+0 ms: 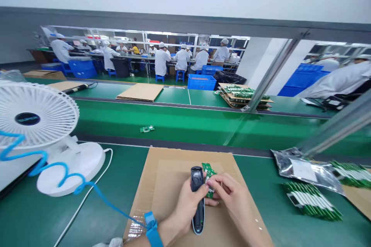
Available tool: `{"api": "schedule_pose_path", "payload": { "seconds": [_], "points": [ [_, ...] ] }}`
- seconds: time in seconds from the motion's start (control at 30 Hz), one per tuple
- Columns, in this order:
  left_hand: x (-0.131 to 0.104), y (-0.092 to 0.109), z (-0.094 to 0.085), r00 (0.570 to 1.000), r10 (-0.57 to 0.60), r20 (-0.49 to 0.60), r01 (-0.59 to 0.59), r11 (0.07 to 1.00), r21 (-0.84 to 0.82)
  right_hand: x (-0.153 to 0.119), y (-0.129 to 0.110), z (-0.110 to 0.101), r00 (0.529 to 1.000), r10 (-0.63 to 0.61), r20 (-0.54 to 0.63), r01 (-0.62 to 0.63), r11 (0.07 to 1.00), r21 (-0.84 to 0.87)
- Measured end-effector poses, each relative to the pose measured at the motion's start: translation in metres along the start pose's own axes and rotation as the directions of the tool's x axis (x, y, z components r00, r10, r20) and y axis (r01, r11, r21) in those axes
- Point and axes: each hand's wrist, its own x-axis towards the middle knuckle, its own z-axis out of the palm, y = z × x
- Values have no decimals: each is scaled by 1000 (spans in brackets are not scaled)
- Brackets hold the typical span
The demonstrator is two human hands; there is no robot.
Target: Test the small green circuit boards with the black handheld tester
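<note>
My left hand (188, 200), with a blue strap at its wrist, is wrapped round a long dark housing (198, 212) with a pale rim. The housing is held above a cardboard sheet (162, 185). Close to its right side is a green circuit board (206, 167), partly hidden by fingers. My right hand (232, 197) pinches at the board, its thumb and forefinger together over the board's middle. The left fingertips reach behind the board.
A white fan (87, 162) stands at the left near a coiled blue cord (101, 197). Circuit boards (313, 200) and a silver bag (307, 170) lie at the right. One board (147, 128) rests on the green belt (116, 123). People in white sit beyond.
</note>
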Motion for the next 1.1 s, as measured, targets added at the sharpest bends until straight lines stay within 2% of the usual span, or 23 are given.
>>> {"api": "schedule_pose_path", "payload": {
  "seconds": [0.07,0.13,0.2,0.27,0.4,0.5,0.57,0.63,0.73,0.83,0.97,1.1],
  "points": [
    [0,0,1,999,31,-12,-30,1000,8,0,1,2,999,-20,-34,18,998,-55],
    [0,0,2,998,50,-22,-50,999,14,1,3,5,992,-33,-118,21,995,-99],
    [-1,0,3,998,57,-33,-56,998,10,1,5,8,984,-13,-179,-2,997,-81],
    [-1,0,2,997,51,-49,-50,999,5,1,7,12,989,49,-137,-51,999,-12],
    [-1,-2,1,997,34,-73,-34,999,4,-6,7,17,985,168,43,-171,983,64],
    [-1,-3,1,997,14,-75,-14,1000,-2,-10,4,17,982,189,5,-189,981,52],
    [-1,-3,1,997,-7,-71,8,1000,3,-11,4,16,983,181,-34,-180,983,40],
    [-1,-2,2,997,-5,-79,6,1000,12,-9,5,15,983,184,-26,-182,982,48],
    [-1,0,2,995,62,-79,-62,998,5,-7,8,15,985,164,-44,-159,982,104],
    [0,4,2,991,117,-70,-120,992,-36,-6,11,17,995,87,-44,-80,986,149],
    [0,7,2,993,80,-91,-85,995,-57,-7,14,18,998,6,68,-14,993,114],
    [0,9,1,997,51,-52,-54,996,-68,-6,11,14,999,-42,23,41,999,23]
  ]
}}
